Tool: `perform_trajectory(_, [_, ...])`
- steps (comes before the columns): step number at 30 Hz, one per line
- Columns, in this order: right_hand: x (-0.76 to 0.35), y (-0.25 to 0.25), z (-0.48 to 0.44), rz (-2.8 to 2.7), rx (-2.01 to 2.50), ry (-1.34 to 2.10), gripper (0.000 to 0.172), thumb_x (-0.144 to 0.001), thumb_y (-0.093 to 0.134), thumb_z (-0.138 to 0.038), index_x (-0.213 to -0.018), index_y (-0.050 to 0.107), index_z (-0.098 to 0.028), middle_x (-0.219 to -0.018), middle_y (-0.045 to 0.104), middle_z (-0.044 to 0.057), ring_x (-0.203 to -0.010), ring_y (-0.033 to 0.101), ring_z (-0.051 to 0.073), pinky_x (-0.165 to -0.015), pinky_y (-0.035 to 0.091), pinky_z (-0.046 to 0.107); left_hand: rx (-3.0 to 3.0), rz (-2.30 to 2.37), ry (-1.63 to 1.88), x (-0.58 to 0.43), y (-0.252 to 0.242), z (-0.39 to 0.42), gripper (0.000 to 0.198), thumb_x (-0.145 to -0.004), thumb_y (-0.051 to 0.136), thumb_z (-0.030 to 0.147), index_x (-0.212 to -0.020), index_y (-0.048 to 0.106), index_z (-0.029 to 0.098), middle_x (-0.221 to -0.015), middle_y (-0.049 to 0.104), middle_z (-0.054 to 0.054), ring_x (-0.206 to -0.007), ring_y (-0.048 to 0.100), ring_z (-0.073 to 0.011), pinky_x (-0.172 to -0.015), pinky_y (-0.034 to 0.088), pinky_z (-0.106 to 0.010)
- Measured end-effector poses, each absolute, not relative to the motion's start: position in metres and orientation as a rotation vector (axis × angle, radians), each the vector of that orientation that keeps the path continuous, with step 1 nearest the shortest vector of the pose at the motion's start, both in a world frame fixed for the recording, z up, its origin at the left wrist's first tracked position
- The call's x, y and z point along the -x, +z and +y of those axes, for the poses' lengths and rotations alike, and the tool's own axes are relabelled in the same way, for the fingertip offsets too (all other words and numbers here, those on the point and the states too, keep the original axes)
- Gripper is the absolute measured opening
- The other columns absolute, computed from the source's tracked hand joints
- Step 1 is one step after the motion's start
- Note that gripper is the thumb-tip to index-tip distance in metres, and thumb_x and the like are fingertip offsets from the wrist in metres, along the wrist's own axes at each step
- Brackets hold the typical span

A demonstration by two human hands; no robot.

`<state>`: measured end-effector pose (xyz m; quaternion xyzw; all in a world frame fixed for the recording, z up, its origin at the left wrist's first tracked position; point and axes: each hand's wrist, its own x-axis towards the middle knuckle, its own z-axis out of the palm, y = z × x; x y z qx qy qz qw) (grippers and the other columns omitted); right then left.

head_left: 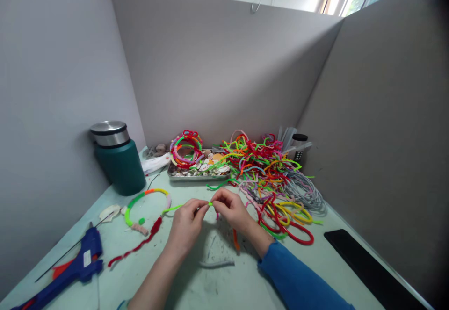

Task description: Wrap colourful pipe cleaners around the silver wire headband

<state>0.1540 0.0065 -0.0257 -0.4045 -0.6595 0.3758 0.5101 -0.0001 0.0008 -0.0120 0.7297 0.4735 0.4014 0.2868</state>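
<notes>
Fingertip to fingertip above the middle of the table, my left hand (188,221) and my right hand (231,208) both pinch a lime-green pipe cleaner (211,204). A short stretch of it shows between them; the rest is hidden by the fingers. Left of my left hand, a thin green strand (171,208) reaches toward a multicoloured fuzzy ring (130,207); whether it joins the held piece I cannot tell. A twisted red pipe cleaner (154,228) lies beside the ring. Under my right wrist is an orange piece (236,241), and a grey piece (216,264) lies nearer me.
At left stand a teal bottle (121,167) and a blue glue gun (79,263) with its cord. A metal tray (199,177) of small chips, with rings on top, sits behind my hands. Tangled pipe cleaners (261,160) and a black phone-like slab (368,265) are at right.
</notes>
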Motion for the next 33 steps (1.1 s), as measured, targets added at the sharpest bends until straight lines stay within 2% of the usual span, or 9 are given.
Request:
perform_trajectory(5, [-0.1538,-0.0245,0.0059,-1.600,0.974,0.907,0.005,-0.075,0.050,-0.014,-0.072,0.054,-0.016,-0.059,0.047,-0.004,-0.053,0.042,0.008,-0.048,0.033,0.019,-1.814,1.214,0.976,0.0000,-0.0110,0.0005,0.026,-0.079,0.045,0.035,-0.072,0.061,0.016,-0.067,0.060,-0.001,-0.065,0.052,-0.0145,-0.059,0.037,-0.023])
perform_trajectory(10, [-0.1542,-0.0244,0.0063,-1.595,0.976,0.875,0.005,-0.074,0.050,-0.013,-0.071,0.054,-0.016,-0.060,0.047,-0.004,-0.054,0.042,0.008,-0.049,0.032,0.019,-1.637,1.146,0.896,-0.0019,-0.0140,0.0019,0.029,-0.077,0.045,0.039,-0.060,0.052,0.016,-0.050,0.045,0.005,-0.047,0.037,-0.0090,-0.046,0.027,-0.020])
perform_trajectory(15, [-0.1544,-0.0241,0.0066,-1.604,0.966,0.880,0.006,-0.074,0.050,-0.013,-0.073,0.056,-0.016,-0.062,0.049,-0.003,-0.055,0.044,0.008,-0.050,0.033,0.019,-1.505,1.036,0.859,-0.0024,-0.0158,0.0024,0.025,-0.075,0.048,0.038,-0.065,0.052,0.016,-0.044,0.033,0.009,-0.040,0.026,-0.0063,-0.042,0.021,-0.019])
perform_trajectory(20, [-0.1541,-0.0218,0.0058,-1.606,0.970,0.897,0.006,-0.074,0.050,-0.014,-0.074,0.056,-0.016,-0.061,0.049,-0.003,-0.054,0.042,0.008,-0.049,0.033,0.019,-1.585,1.047,0.874,0.0003,-0.0150,0.0019,0.018,-0.071,0.050,0.030,-0.077,0.058,0.015,-0.051,0.039,0.007,-0.044,0.029,-0.0067,-0.043,0.022,-0.018])
perform_trajectory(25, [-0.1529,-0.0211,0.0049,-1.628,0.958,0.917,0.007,-0.075,0.050,-0.014,-0.075,0.056,-0.016,-0.062,0.049,-0.004,-0.054,0.042,0.008,-0.050,0.032,0.019,-1.731,1.217,0.892,0.0007,-0.0171,0.0013,0.012,-0.066,0.050,0.023,-0.073,0.059,0.017,-0.049,0.037,0.007,-0.047,0.031,-0.0078,-0.045,0.023,-0.018])
perform_trajectory(28, [-0.1523,-0.0217,0.0047,-1.625,0.960,0.939,0.007,-0.075,0.049,-0.014,-0.075,0.056,-0.016,-0.063,0.049,-0.003,-0.055,0.044,0.008,-0.051,0.033,0.019,-1.787,1.283,0.907,-0.0002,-0.0183,0.0010,0.012,-0.066,0.050,0.024,-0.070,0.060,0.017,-0.048,0.036,0.007,-0.046,0.030,-0.0082,-0.044,0.023,-0.019])
perform_trajectory(33, [-0.1520,-0.0214,0.0045,-1.608,0.951,0.954,0.008,-0.074,0.049,-0.013,-0.074,0.056,-0.016,-0.062,0.051,-0.003,-0.056,0.047,0.008,-0.052,0.035,0.019,-1.831,1.272,0.921,-0.0007,-0.0177,0.0011,0.019,-0.070,0.051,0.032,-0.072,0.062,0.017,-0.055,0.047,0.005,-0.048,0.035,-0.0087,-0.046,0.026,-0.019])
